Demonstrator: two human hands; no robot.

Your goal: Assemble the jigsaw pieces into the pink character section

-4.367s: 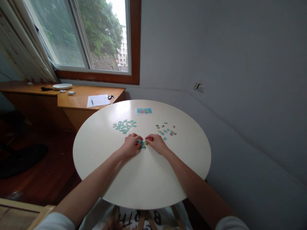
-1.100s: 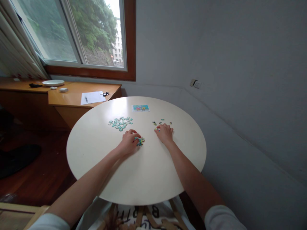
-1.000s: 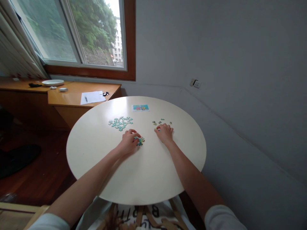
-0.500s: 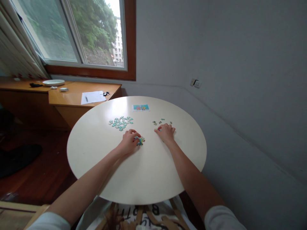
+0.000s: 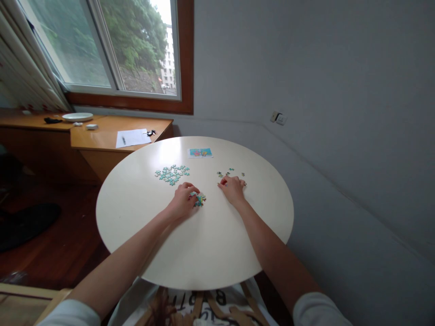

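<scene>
On the white round table [image 5: 163, 253], my left hand [image 5: 183, 199] curls its thumb and fingers around the left side of a small cluster of colourful jigsaw puzzle pieces [image 5: 201, 199], partly covering it. Whether those pieces are joined is too small to tell. Farther right, my right hand [image 5: 232, 189] is pinched just above the tabletop, with the edge of a small puzzle piece [image 5: 218, 184] showing at its fingertips. Several loose puzzle pieces [image 5: 220, 174] lie just beyond that hand, some partly hidden by it.
A spread of light-blue puzzle pieces [image 5: 172, 174] lies at the left of the table. A colourful picture card [image 5: 200, 153] is near the far edge. Beyond stands a wooden desk [image 5: 102, 140] with paper [image 5: 132, 138], keys [image 5: 151, 132] and a white plate [image 5: 77, 117].
My right hand has shifted slightly left and its fingers have drawn in, with a piece's edge at the fingertips. My left hand stays at the cluster. The view has moved slightly.
</scene>
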